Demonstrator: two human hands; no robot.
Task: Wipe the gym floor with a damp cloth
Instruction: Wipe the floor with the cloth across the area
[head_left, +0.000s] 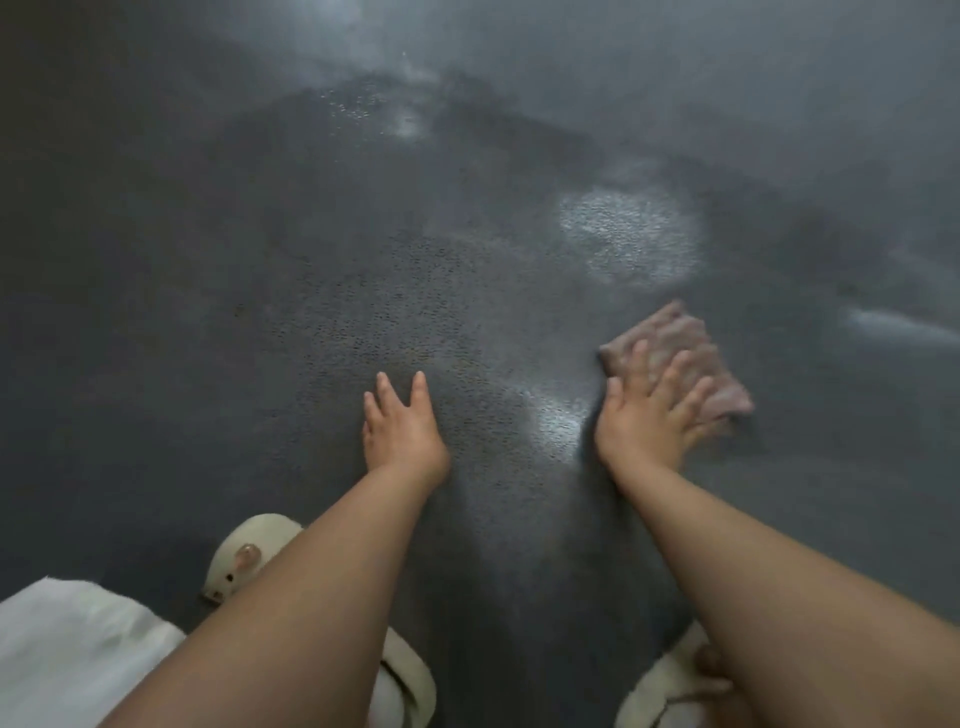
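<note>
Head view: looks down past two bare forearms onto a dark, pebbled gym floor (218, 291)
Right hand: the right hand (652, 410) lies flat with fingers straight and spread, pressing on the near edge of the cloth; nothing is curled round it
Cloth: a pinkish-brown cloth (691, 348) lies folded flat on the floor, partly under the right hand's fingers, its far end reaching out beyond the fingertips; the picture is blurred here, so its folds cannot be made out
Left hand: the left hand (402, 423) rests palm down on the bare floor, fingers straight and a little apart, holding nothing, well apart from the cloth
Between the hands: a bright wet sheen (558, 423) lies on the floor just beside the right wrist
Beyond the right hand: a pale glistening patch (631, 234) sits past the cloth; a fainter glittering patch (384, 111) lies farther off, ahead of the left hand
Below the left forearm: a cream slipper (254, 551) and white fabric (78, 654)
Below the right forearm: a second cream slipper (660, 691), partly hidden
</note>
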